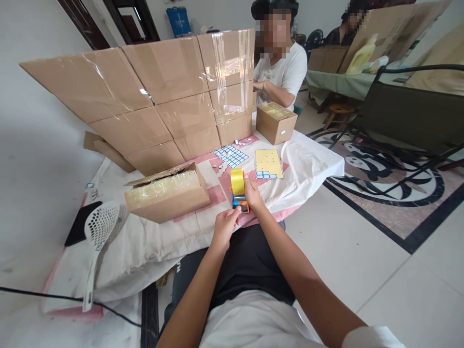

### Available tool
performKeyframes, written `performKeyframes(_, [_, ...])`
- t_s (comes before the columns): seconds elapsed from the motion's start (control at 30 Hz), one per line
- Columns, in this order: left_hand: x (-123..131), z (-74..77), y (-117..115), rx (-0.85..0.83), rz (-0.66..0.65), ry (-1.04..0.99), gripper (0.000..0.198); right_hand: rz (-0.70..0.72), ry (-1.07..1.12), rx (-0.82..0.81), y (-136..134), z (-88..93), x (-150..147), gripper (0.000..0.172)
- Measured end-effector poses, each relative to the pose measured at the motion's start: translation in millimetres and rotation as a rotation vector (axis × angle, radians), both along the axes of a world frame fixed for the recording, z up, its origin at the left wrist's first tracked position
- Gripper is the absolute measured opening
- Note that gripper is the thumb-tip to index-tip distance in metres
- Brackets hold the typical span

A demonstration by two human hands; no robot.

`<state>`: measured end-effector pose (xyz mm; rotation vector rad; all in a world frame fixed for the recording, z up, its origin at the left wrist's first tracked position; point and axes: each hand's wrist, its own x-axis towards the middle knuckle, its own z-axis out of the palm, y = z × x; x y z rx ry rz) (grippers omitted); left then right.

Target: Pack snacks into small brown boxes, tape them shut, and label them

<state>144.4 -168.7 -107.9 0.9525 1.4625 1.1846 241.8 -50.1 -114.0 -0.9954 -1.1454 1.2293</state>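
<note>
A tape dispenser [239, 205] in blue, orange and black, loaded with a wide roll of yellow tape [238, 181], is held over the near edge of the table. My right hand [253, 192] grips its right side. At the near end, by the cutter, my left hand [225, 226] is closed with thumb and fingertips on the dispenser. Whether a tape end is pinched there cannot be made out. To the left lies a cardboard box [166, 198] with taped, partly gaping flaps. Beyond the dispenser are a sheet of blue-edged labels [231, 156] and a yellow label sheet [268, 162].
A tall cardboard partition [181, 92] stands across the table. A closed box [276, 123] with a small label sits at the far right, near a person in a white shirt [286, 72]. A white slotted skimmer [101, 227] and a black flat object [81, 224] lie left.
</note>
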Motion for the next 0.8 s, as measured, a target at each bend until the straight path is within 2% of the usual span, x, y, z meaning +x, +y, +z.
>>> performKeyframes(0.1, [7,-4.4,-1,0.045,0.09,-0.052,0.056,-0.017,0.004,0.012,0,-0.8,0,0.057])
performKeyframes(0.2, [12,-5.8,-5,0.061,0.119,-0.106,0.055,-0.036,0.007,0.026,0,-2.5,1,0.056])
performKeyframes(0.37, [18,2.1,-15,0.062,0.075,-0.141,0.051,-0.1,0.09,-0.002,0,-4.3,2,0.055])
performKeyframes(0.57, [15,13.0,-38,0.083,0.044,-0.068,0.052,-0.146,0.159,-0.035,-1,0.6,2,0.051])
performKeyframes(0.8, [8,9.2,-66,0.117,-0.023,0.05,0.06,-0.19,0.275,-0.07,-8,3.3,-4,0.049])
